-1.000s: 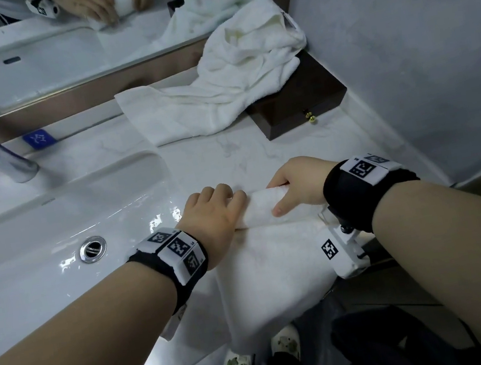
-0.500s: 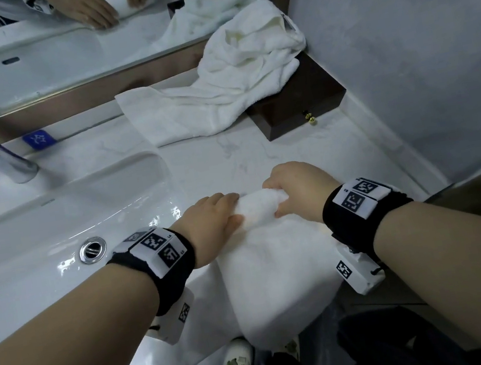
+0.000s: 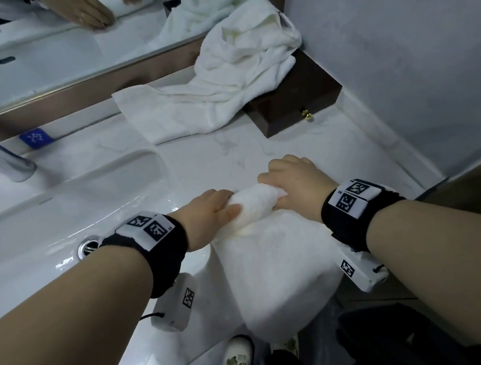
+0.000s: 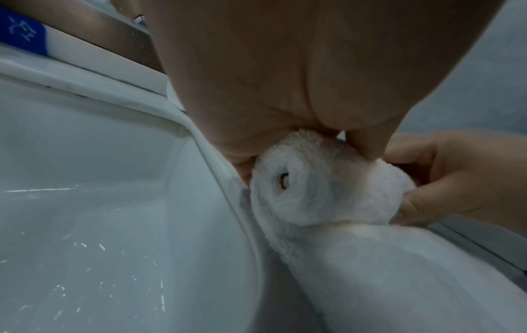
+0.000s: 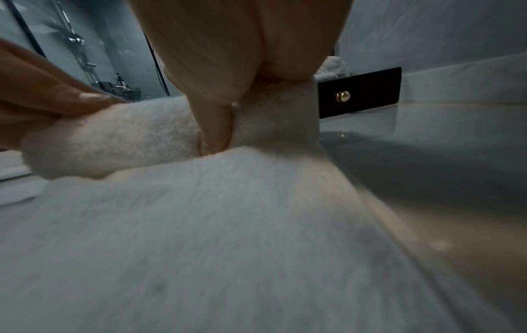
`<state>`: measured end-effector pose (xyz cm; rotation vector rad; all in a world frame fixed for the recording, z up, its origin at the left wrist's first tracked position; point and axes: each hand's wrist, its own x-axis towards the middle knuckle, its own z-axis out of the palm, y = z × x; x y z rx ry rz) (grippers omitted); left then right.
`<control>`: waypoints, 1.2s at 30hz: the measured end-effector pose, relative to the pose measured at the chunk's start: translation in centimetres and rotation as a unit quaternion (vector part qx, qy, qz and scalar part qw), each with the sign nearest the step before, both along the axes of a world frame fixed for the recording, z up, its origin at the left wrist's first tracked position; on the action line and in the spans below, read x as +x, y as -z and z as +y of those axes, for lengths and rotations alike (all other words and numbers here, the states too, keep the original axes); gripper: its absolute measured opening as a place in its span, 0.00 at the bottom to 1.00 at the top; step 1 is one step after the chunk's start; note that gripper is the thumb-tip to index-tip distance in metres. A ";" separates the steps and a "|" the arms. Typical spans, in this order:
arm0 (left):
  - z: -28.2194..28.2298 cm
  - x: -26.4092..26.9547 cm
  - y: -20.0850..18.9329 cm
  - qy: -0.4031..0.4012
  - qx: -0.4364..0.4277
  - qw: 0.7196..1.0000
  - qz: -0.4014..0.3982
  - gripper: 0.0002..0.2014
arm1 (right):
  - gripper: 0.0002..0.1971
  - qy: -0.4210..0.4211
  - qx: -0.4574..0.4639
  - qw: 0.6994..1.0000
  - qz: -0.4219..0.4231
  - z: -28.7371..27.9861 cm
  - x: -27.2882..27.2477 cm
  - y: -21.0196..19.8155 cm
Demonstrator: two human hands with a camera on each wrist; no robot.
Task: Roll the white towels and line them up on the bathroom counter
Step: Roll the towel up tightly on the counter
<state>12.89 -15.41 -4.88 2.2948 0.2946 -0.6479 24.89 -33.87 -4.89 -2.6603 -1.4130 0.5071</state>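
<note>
- On the white marble desk (image 3: 237, 154), head view: left hand (image 3: 211, 214) and right hand (image 3: 295, 184) curl over the ends of a half-rolled white terry towel (image 3: 256, 208), its loose end hanging off the front edge.
- Left wrist view: left-hand fingers (image 4: 242, 144) curl round the roll's spiral end (image 4: 296, 187).
- Right wrist view: right thumb (image 5: 214, 126) presses into the roll (image 5: 114, 139).

White marble counter (image 3: 228, 152), half-rolled towel (image 3: 256, 208), crumpled towels (image 3: 217, 90), dark box (image 3: 299, 102)
</note>
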 end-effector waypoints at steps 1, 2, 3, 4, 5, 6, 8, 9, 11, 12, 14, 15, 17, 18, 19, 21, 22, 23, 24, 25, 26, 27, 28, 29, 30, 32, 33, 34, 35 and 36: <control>-0.1 0.0 -0.1 -0.001 0.001 1.000 0.005 0.22 | 0.12 0.001 0.004 1.000 -0.007 -0.1 -0.1 0.2; -0.3 -0.1 -0.3 0.000 0.005 1.000 0.011 0.22 | 0.11 0.004 0.008 1.000 -0.013 -0.2 -0.3 0.4; -0.4 0.0 -0.4 0.001 0.012 1.000 0.014 0.23 | 0.12 0.008 0.012 1.000 -0.017 -0.4 -0.4 0.7; -0.6 0.0 -0.6 0.001 0.021 1.000 0.016 0.23 | 0.13 0.013 0.014 1.000 -0.019 -0.5 -0.5 0.9; -0.8 0.1 -0.8 0.000 0.030 0.999 0.016 0.24 | 0.14 0.017 0.014 1.000 -0.018 -0.5 -0.5 1.1; -0.9 0.1 -0.9 -0.002 0.038 0.999 0.017 0.24 | 0.15 0.020 0.012 1.000 -0.017 -0.6 -0.6 1.3; -1.3 0.2 -1.1 0.001 0.052 0.999 0.017 0.24 | 0.15 0.025 0.008 1.000 -0.015 -0.6 -0.6 1.6; -1.4 0.3 -1.2 0.007 0.058 0.998 0.016 0.24 | 0.15 0.028 0.006 0.999 -0.017 -0.7 -0.7 1.7; -1.7 0.2 -1.2 0.022 0.072 0.997 0.010 0.24 | 0.16 0.036 0.005 0.999 -0.025 -1.0 -0.9 2.0; -1.8 0.1 -1.2 0.026 0.079 0.997 0.006 0.25 | 0.16 0.040 0.007 0.999 -0.028 -1.1 -1.0 2.1; -2.1 -0.1 -1.0 0.039 0.093 0.995 -0.007 0.25 | 0.17 0.051 0.016 0.998 -0.028 -1.4 -1.4 2.0; -2.3 -0.2 -0.9 0.049 0.104 0.993 -0.015 0.25 | 0.18 0.057 0.023 0.998 -0.023 -1.5 -1.6 2.0; -2.5 -0.4 -0.6 0.069 0.133 0.988 -0.035 0.24 | 0.19 0.066 0.042 0.997 -0.010 -2.0 -2.1 1.8; -2.6 -0.5 -0.4 0.078 0.150 0.985 -0.046 0.24 | 0.20 0.070 0.053 0.996 0.001 -2.3 -2.3 1.7; -2.7 -0.6 -0.2 0.086 0.166 0.981 -0.057 0.24 | 0.22 0.074 0.067 0.995 0.014 -2.6 -2.6 1.6; -2.8 -0.7 0.2 0.100 0.201 0.971 -0.082 0.25 | 0.23 0.081 0.092 0.992 0.043 -3.3 -3.0 1.1; -2.8 -0.8 0.5 0.106 0.219 0.965 -0.095 0.25 | 0.21 0.079 0.096 0.991 0.051 -3.6 -3.2 0.9; -2.9 -1.0 0.7 0.111 0.237 0.959 -0.109 0.25 | 0.20 0.071 0.094 0.992 0.052 -3.9 -3.3 0.7; -2.9 -1.1 0.9 0.116 0.253 0.953 -0.121 0.26 | 0.18 0.061 0.091 0.993 0.049 -4.2 -3.4 0.5; -2.9 -1.1 1.1 0.120 0.267 0.947 -0.130 0.27 | 0.17 0.056 0.087 0.994 0.047 -4.3 -3.5 0.4; -3.0 -1.2 1.3 0.124 0.278 0.943 -0.136 0.27 | 0.16 0.057 0.083 0.994 0.047 -4.4 -3.6 0.2; -3.1 -1.3 1.4 0.128 0.288 0.938 -0.141 0.28 | 0.16 0.062 0.078 0.994 0.049 -4.3 -3.6 0.1; -3.1 -1.4 1.4 0.133 0.298 0.934 -0.147 0.28 | 0.18 0.069 0.071 0.994 0.050 -4.2 -3.7 0.0; -3.2 -1.5 1.5 0.138 0.308 0.929 -0.152 0.28 | 0.20 0.075 0.059 0.994 0.051 -4.0 -3.6 -0.2; -3.3 -1.6 1.5 0.143 0.317 0.925 -0.156 0.29 | 0.22 0.079 0.041 0.995 0.051 -3.8 -3.5 -0.3; -3.4 -1.8 1.6 0.152 0.333 0.917 -0.162 0.29 | 0.26 0.079 -0.007 0.995 0.056 -3.4 -3.1 -0.6; -3.4 -1.9 1.6 0.157 0.338 0.913 -0.165 0.30 | 0.28 0.079 -0.028 0.995 0.062 -3.3 -2.8 -0.8; -3.4 -2.0 1.6 0.161 0.342 0.911 -0.168 0.29 | 0.29 0.080 -0.044 0.993 0.070 -3.2 -2.6 -1.0; -3.4 -2.0 1.6 0.166 0.346 0.908 -0.171 0.29 | 0.31 0.082 -0.055 0.992 0.080 -3.1 -2.4 -1.1; -3.4 -2.0 1.6 0.170 0.350 0.905 -0.174 0.28 | 0.32 0.083 -0.065 0.991 0.088 -3.0 -2.2 -1.2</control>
